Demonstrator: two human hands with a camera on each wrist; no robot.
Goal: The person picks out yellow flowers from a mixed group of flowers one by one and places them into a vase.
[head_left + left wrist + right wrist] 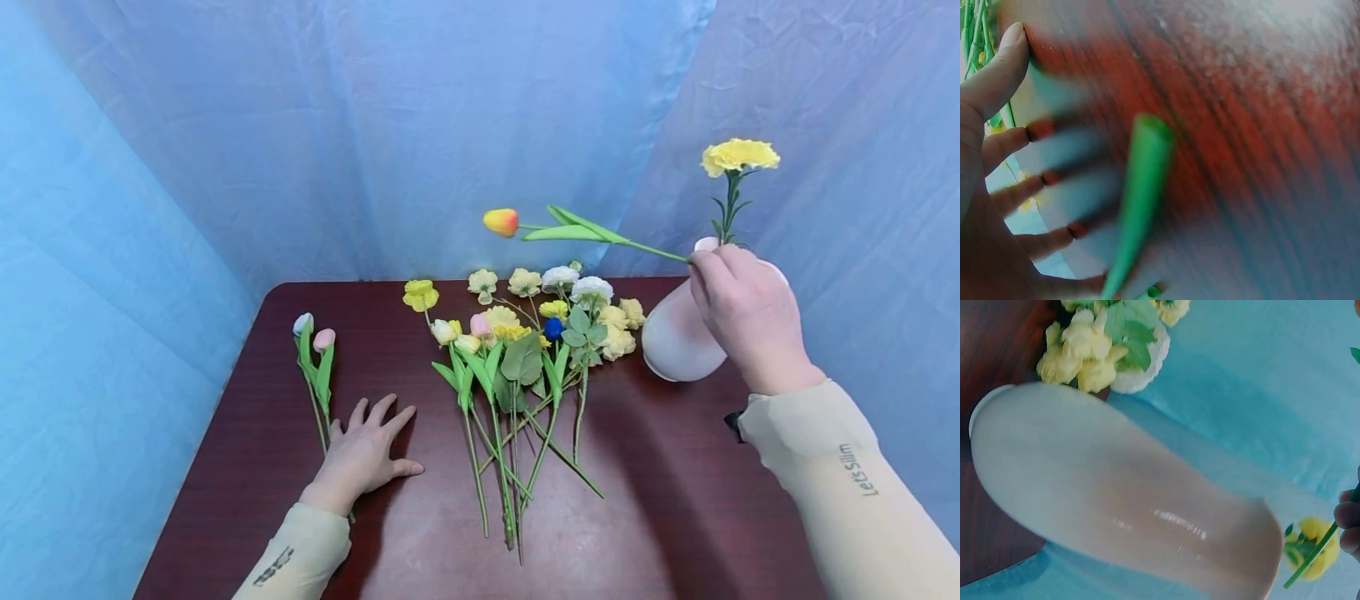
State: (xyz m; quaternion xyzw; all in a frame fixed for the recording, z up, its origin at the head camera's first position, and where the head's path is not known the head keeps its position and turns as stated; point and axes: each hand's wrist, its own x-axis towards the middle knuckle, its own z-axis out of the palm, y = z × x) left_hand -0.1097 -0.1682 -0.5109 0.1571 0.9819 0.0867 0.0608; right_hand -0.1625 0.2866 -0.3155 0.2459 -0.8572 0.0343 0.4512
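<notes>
My right hand (750,312) pinches the stem of an orange-yellow tulip (501,222), which lies almost level with its bloom to the left. Behind that hand stands a white vase (678,337) holding a yellow carnation (741,157). In the right wrist view the tulip's green stem end (1300,572) is beside the vase's mouth (1272,550), outside it as far as I can see. My left hand (363,454) rests on the table with fingers spread. Next to it lie a pink tulip (324,340) and a pale blue-white tulip (303,323), their lower stems partly hidden by the hand.
Several flowers lie in a loose pile mid-table, among them a blue bud (553,328), white blooms (592,291), a yellow bloom (421,294) and crossing green stems (510,500). The dark red table (247,467) meets blue curtains (450,125) behind and at both sides.
</notes>
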